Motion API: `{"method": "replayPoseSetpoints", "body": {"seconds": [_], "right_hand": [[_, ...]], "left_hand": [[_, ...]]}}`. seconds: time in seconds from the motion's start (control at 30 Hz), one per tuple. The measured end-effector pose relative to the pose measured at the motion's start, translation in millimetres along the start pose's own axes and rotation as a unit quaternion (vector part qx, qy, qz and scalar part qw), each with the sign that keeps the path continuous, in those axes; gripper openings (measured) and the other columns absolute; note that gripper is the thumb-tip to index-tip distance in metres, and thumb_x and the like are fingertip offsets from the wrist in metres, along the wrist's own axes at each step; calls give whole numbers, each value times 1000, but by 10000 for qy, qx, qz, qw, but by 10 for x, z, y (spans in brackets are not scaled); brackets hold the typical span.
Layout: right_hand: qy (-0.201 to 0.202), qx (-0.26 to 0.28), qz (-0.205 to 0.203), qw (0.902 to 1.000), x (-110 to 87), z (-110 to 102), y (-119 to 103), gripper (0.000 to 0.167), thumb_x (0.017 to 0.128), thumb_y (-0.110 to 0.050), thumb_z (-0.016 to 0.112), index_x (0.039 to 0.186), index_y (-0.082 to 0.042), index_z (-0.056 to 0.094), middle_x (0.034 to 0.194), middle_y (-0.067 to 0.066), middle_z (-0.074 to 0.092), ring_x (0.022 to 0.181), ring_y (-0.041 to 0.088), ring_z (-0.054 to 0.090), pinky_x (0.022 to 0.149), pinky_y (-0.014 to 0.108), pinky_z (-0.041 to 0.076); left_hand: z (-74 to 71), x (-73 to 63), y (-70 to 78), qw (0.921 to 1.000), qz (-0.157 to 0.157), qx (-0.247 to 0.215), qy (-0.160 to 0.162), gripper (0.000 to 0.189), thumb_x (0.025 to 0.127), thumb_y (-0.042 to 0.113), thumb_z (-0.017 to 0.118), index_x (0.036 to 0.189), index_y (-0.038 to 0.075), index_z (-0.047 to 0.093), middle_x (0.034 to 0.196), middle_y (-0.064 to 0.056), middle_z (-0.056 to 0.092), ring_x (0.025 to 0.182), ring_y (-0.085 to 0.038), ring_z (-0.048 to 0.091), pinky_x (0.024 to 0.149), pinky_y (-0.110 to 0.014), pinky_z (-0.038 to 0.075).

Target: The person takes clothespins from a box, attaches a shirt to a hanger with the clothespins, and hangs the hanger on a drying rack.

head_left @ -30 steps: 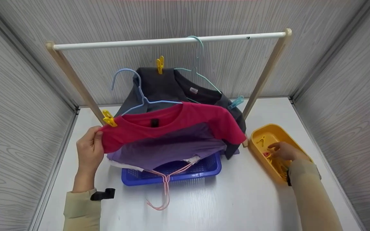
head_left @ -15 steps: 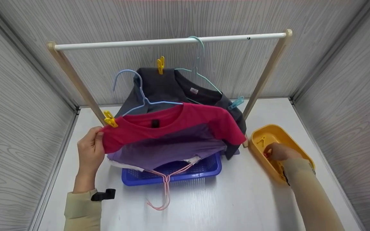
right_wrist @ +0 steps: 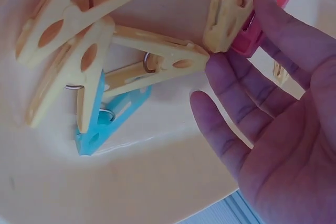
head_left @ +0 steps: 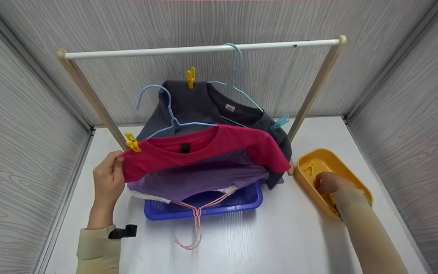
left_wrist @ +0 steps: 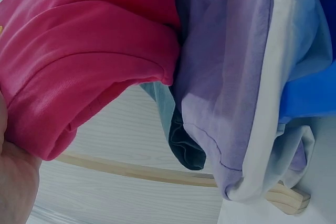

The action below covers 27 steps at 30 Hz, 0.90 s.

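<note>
The left hand has its grip clamped on the sleeve end of a red-and-purple shirt, holding it out to the side, apparently so the shoulder lies flat along the blue hanger. The shirt is in front of a dark shirt and above the blue basket; its hanger hook is clear of the rail. A yellow clothespin bites the left-hand shoulder, presumably to stop the cloth slipping. The right hand is down inside the yellow tray, set within reach on the worktop, probably to keep the pins handy. Its thumb and fingers are spaced about a yellow pin beside a red pin; I cannot tell whether that grip is clamped. The shirt has a round neck with a dark label, red shoulders and sleeves, and a purple body. The cloth looks soft, creased near the held sleeve; where its hem ends among the other clothing is hard to make out.
</note>
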State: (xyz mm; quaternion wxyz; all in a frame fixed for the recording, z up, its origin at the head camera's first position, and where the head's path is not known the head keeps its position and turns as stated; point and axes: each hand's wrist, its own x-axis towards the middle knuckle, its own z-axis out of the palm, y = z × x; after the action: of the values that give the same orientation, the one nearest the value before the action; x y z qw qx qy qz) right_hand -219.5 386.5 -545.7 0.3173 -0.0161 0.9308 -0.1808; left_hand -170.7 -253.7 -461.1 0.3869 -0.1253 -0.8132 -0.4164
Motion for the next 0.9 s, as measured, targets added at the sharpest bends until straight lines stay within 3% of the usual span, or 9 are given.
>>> {"method": "replayPoseSetpoints", "body": {"seconds": [0.07, 0.2, 0.37, 0.47, 0.57, 0.7, 0.9], "right_hand": [[41, 145, 115, 9998, 4, -5, 19, 17, 91, -12, 62, 107, -10, 64, 100, 9, 57, 90, 31, 48, 78, 48, 40], [304, 349, -234, 9987, 59, -25, 88, 16, 90, -14, 70, 102, -4, 67, 94, 9, 62, 84, 27, 52, 76, 43, 43], [989, 527, -643, 9916, 113, -71, 180, 15, 88, -12, 73, 88, 1, 67, 79, 8, 62, 72, 22, 53, 65, 36, 46], [1338, 921, -657, 9845, 107, -93, 212, 15, 88, -9, 72, 85, 1, 62, 77, 8, 59, 68, 20, 53, 61, 34, 46], [1604, 1443, -734, 9737, 77, -96, 219, 18, 90, -4, 68, 99, 7, 57, 84, 14, 60, 70, 22, 59, 63, 38, 52], [1790, 2032, -889, 9585, 32, -105, 181, 38, 91, -1, 63, 122, 12, 46, 97, 22, 59, 79, 27, 65, 72, 46, 56], [1797, 2854, -1189, 9339, -38, -144, 72, 37, 95, -3, 62, 124, 13, 45, 106, 27, 59, 89, 31, 67, 78, 42, 56]], "left_hand": [[2, -2, -1, 10000, 2, 4, 13, 4, 93, -3, 60, 92, -3, 64, 80, -15, 66, 68, 0, 51, 63, -11, 39], [7, -9, -8, 10000, 3, 12, 0, 4, 93, -3, 60, 92, -3, 64, 80, -15, 66, 68, -1, 51, 63, -11, 39], [12, -15, -12, 10000, -8, -18, -13, 4, 93, -3, 60, 93, -3, 64, 81, -15, 66, 68, -1, 51, 63, -11, 39], [11, -15, -6, 10000, -5, -4, -14, 3, 93, -3, 61, 93, -3, 64, 81, -15, 66, 68, -1, 51, 64, -11, 39], [12, -19, -12, 10000, -3, 40, -28, 4, 93, -2, 60, 93, -3, 64, 81, -16, 67, 68, -2, 51, 64, -10, 39], [13, -24, -23, 10000, -15, 60, -57, 6, 95, 1, 59, 93, -3, 64, 81, -16, 66, 68, -2, 51, 64, -10, 40], [16, -27, -24, 10000, 10, 59, -57, 6, 95, 1, 60, 93, -3, 64, 81, -17, 67, 69, -3, 53, 65, -9, 40]]}}
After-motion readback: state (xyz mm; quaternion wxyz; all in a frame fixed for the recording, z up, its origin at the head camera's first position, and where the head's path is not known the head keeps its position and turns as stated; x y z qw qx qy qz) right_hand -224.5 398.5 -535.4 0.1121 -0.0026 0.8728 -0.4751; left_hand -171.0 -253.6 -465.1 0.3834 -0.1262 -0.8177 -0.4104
